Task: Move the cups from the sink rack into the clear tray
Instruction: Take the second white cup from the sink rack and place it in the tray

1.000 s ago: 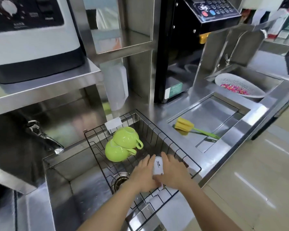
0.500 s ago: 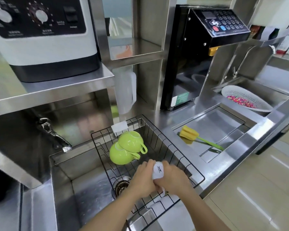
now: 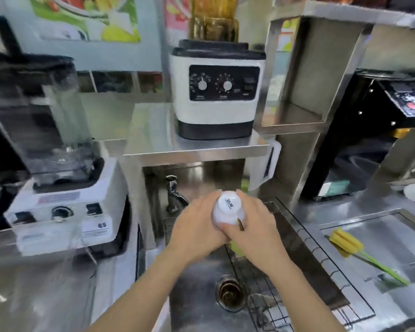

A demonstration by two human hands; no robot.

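Cupping the upturned white cup (image 3: 228, 210) between our left hand (image 3: 197, 226) and right hand (image 3: 256, 224), fingers wrapped around it, we hold it above the sink rack (image 3: 297, 271), yellow brush (image 3: 345, 243) at three o'clock.

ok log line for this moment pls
both hands | grip: white cup, upside down | above sink beside rack | tray: not in view

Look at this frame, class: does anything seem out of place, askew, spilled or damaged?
Nothing looks spilled or broken. The white cup is held bottom-up between the left hand and right hand above the sink. A yellow sponge brush lies loose on the steel drainboard at right.
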